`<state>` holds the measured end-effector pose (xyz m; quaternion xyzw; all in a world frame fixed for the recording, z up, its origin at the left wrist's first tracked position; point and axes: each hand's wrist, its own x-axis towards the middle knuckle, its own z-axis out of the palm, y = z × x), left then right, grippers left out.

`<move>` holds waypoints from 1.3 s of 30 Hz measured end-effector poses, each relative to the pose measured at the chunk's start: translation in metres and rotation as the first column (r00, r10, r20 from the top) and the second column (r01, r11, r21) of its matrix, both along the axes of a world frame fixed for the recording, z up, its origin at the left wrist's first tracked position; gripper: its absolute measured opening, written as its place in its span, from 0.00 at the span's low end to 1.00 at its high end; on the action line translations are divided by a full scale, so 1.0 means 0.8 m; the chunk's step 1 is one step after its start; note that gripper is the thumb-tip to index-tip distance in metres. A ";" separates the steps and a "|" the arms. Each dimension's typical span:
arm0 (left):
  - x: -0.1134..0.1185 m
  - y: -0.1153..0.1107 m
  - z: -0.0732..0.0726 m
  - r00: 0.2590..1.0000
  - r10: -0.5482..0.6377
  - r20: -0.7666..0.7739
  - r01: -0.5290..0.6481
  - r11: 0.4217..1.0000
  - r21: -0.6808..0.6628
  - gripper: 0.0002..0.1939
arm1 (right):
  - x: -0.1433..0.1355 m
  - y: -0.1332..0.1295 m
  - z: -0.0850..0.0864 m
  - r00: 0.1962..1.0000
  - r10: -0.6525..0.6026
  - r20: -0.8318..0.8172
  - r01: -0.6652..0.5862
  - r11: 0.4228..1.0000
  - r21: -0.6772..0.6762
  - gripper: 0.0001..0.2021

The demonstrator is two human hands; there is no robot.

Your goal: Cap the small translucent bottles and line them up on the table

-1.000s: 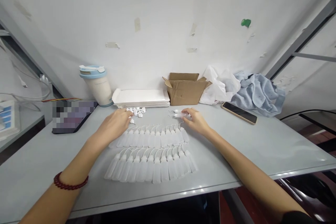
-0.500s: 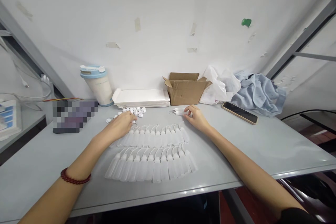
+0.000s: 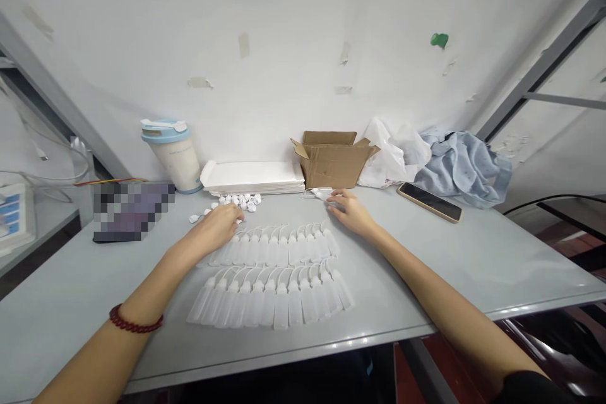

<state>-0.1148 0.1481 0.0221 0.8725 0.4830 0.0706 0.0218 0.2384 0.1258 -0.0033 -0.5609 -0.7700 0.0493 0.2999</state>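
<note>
My left hand (image 3: 219, 226) rests at the near side of a pile of small white caps (image 3: 243, 202), its fingers curled down and pressed together. Whatever lies under its fingertips is hidden. My right hand (image 3: 350, 211) has its fingers around the end of a small translucent bottle with a thin tube (image 3: 322, 193), lying in front of the cardboard box; the fingers partly cover it. Between my forearms lie two rows of like squeeze bottles, a back row (image 3: 277, 249) and a front row (image 3: 272, 306), their thin bent tubes pointing away from me.
Along the wall stand a tumbler with a blue lid (image 3: 173, 154), a stack of white boards or envelopes (image 3: 255, 177), an open cardboard box (image 3: 336, 165) and a white plastic bag (image 3: 395, 154). A phone (image 3: 430, 202) and a blue cloth (image 3: 466, 170) lie at the right, a pixelated item (image 3: 132, 211) at the left.
My right hand has shifted slightly forward and left along with the bottle at its fingertips. My left hand has stayed by the caps, fingers a little more curled. The view has moved slightly.
</note>
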 end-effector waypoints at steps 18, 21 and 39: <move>0.008 -0.010 0.009 1.000 0.017 0.000 -0.017 1.000 0.005 0.16 | -0.029 -0.038 0.040 0.995 0.074 0.065 -0.070 0.996 -0.060 0.06; 0.010 -0.011 0.011 1.000 0.023 0.011 -0.023 1.000 0.007 0.16 | -0.042 -0.055 0.056 0.990 0.118 0.070 -0.109 0.987 -0.121 0.08; 0.041 -0.043 0.033 0.980 -0.004 0.198 -0.020 0.992 0.122 0.18 | -0.036 -0.074 0.084 0.975 0.222 0.020 -0.173 0.811 -0.559 0.16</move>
